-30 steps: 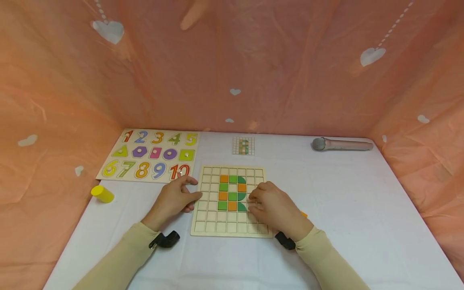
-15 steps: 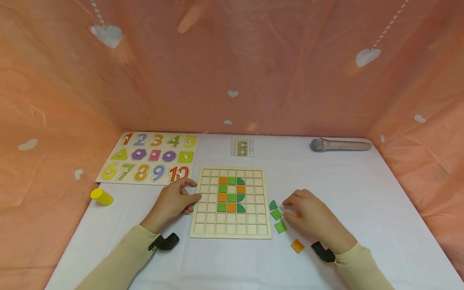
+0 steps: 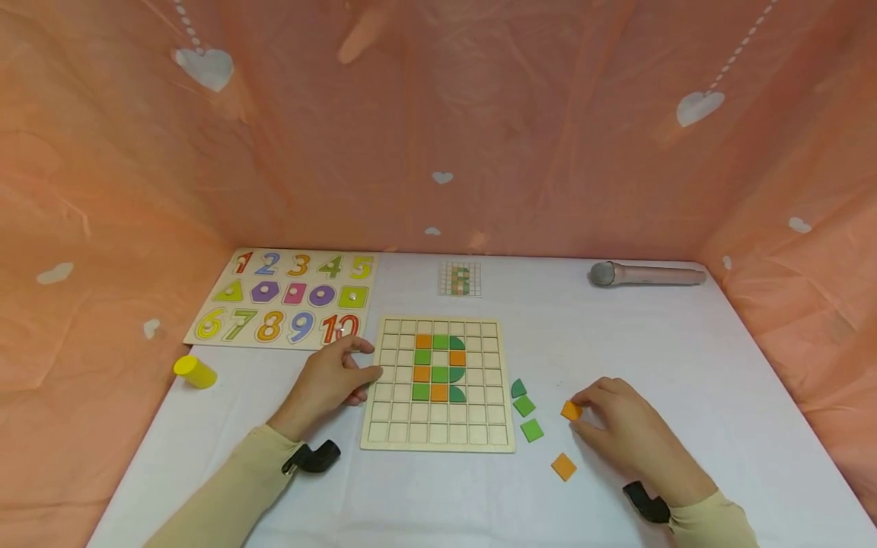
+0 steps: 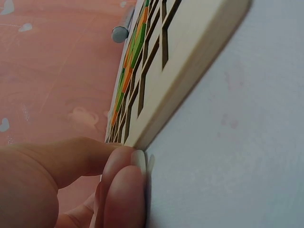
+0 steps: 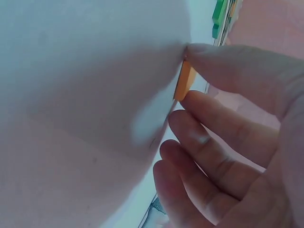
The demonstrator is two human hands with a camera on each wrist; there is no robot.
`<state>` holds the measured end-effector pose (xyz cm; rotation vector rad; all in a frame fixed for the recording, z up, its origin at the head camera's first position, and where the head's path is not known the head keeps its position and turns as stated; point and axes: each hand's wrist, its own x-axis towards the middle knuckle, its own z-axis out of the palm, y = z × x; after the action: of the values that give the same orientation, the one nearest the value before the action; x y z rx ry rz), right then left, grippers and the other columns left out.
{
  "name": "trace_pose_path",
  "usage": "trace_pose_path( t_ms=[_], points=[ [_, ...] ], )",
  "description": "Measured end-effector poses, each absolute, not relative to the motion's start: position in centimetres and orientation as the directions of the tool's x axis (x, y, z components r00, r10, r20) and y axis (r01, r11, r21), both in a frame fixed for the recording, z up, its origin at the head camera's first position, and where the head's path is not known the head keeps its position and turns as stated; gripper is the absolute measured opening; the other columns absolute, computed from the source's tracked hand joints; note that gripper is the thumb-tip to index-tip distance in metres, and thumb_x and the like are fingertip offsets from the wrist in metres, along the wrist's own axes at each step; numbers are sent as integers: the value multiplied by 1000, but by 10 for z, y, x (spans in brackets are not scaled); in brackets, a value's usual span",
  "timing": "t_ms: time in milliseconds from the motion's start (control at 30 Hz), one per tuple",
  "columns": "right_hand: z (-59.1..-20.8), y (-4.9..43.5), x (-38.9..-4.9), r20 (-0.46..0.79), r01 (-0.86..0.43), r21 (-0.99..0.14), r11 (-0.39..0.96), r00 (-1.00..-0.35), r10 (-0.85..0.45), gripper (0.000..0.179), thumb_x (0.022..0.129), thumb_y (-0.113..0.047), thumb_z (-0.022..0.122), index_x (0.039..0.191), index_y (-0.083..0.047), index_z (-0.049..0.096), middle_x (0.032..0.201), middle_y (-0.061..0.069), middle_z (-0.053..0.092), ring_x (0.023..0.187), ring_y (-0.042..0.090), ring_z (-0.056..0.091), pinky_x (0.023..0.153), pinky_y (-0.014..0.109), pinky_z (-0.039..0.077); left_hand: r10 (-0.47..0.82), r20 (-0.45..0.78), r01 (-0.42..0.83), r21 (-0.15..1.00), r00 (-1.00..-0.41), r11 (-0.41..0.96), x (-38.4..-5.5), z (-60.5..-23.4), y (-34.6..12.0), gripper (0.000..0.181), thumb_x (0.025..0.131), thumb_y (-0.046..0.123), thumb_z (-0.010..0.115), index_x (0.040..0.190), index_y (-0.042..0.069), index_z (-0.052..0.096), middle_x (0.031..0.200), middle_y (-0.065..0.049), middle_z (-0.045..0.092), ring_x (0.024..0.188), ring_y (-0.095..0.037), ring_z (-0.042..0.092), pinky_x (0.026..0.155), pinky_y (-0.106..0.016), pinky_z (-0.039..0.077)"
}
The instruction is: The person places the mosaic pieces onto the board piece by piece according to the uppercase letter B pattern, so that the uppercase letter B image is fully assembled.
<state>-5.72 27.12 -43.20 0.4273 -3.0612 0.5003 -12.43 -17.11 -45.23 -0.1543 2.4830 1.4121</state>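
Note:
A wooden grid board (image 3: pixel 403 434) lies mid-table with orange, light green and dark green tiles set in its cells. My left hand (image 3: pixel 336 374) holds its left edge; in the left wrist view the thumb and bent fingertips meet at that edge. To the right of the board, my right hand (image 3: pixel 626 426) pinches an orange square tile (image 3: pixel 571 411) between thumb and index finger. The right wrist view has this orange tile (image 5: pixel 184 80) close over the table, with the other fingers loosely bent. Between board and hand lie a dark green quarter-round tile (image 3: pixel 518 389) and two light green square tiles (image 3: pixel 531 430).
Another orange square tile (image 3: pixel 564 466) lies nearer the front. Behind the board is a small printed pattern card (image 3: pixel 460 279). A number puzzle board (image 3: pixel 281 293) lies back left, a yellow cylinder (image 3: pixel 195 372) in front of it. A microphone (image 3: pixel 647 274) lies back right.
My right hand has moved from the board's right side out to the right, uncovering the loose tiles, and now pinches an orange square tile. The left hand stays at the board's edge.

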Motion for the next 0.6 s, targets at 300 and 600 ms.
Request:
trace_pose_path(
  t_ms=[300,600],
  points=[
    [-430,268,-61,69,-283,-311,907,-959,-276,19,85,-14,88,103,-15,80,102,-6,73,105,21,67,95,49,60,42,-299,-237,827,-953,509,-124,-452,-170,41,94,22,83,130,12,66,77,-7,63,61,-18,69,61,-30,62],
    [-420,238,-74,117,-367,-296,882,-930,-348,19,87,-17,87,103,-11,79,101,-4,71,105,18,65,91,44,61,48,-297,-232,828,-954,511,-124,-451,-171,41,94,22,83,130,12,66,77,-8,64,61,-17,69,61,-30,62]
  ],
)
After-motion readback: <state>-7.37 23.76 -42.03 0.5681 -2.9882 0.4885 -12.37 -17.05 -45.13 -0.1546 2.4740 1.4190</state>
